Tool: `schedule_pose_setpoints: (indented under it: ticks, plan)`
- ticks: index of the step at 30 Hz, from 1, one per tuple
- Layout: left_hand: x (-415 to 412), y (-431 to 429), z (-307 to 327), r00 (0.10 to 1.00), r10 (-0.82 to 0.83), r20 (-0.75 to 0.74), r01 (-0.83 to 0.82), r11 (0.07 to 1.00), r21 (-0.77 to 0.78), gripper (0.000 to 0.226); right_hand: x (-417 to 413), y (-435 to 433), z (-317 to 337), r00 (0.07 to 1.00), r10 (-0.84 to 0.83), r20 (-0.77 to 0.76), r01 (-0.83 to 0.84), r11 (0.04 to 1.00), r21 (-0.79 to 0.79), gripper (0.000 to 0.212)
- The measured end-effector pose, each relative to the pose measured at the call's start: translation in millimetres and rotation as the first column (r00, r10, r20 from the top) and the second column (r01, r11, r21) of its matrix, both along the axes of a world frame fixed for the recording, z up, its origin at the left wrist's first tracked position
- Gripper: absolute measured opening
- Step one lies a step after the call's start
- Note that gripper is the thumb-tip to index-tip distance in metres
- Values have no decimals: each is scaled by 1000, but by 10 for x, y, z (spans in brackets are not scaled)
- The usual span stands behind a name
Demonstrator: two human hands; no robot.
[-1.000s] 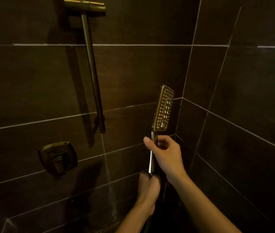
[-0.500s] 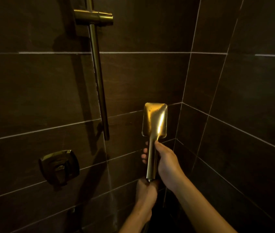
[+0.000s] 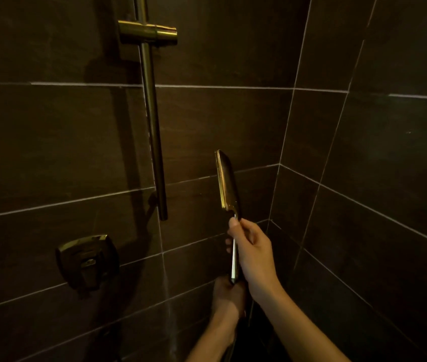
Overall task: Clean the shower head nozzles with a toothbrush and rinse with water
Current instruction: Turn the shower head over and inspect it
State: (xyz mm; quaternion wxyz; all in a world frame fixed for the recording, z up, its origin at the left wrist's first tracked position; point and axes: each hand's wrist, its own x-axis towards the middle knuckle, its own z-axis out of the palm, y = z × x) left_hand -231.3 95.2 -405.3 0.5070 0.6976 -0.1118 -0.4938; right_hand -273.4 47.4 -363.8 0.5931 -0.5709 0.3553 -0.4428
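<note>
A brass hand-held shower head (image 3: 226,180) stands upright in front of the dark tiled corner. It is turned edge-on, nozzle face to the left and hidden from me. My right hand (image 3: 253,253) grips its handle just under the head. My left hand (image 3: 227,296) is lower, closed around the bottom end of the handle where the hose joins. No toothbrush is in view. I see no water coming from the head.
A brass slide rail (image 3: 153,142) with a holder bracket (image 3: 147,34) runs down the left wall. Below it sits the square brass valve handle (image 3: 87,259). A pale wet streak (image 3: 166,283) runs down the tiles under the rail. The right wall (image 3: 377,178) stands close.
The shower head has been twisted: nozzle face towards me a second ago, then its back, now edge-on. My right hand regripped the handle. The view has tilted upward a little.
</note>
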Motion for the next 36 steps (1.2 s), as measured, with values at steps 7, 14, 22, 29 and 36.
schedule_pose_setpoints:
  ticks: [7,14,22,29,36]
  plan:
    - [-33,41,14,999,31,-37,-34,996,-81,13,-53,-25,27,989,102,108,-111,990,88,25]
    - [-65,80,81,1000,19,4,-18,985,-169,18,-124,-85,71,940,186,287,-240,957,164,33]
    - [-107,51,82,1000,6,-19,-8,994,-110,26,-176,-115,131,939,125,320,-221,933,283,30]
    - [-81,16,30,999,-41,-32,37,992,-120,35,-196,-80,118,967,73,245,-139,954,265,33]
    - [-88,8,20,1000,5,-7,-5,993,-121,43,-197,3,96,991,26,134,-33,998,54,26]
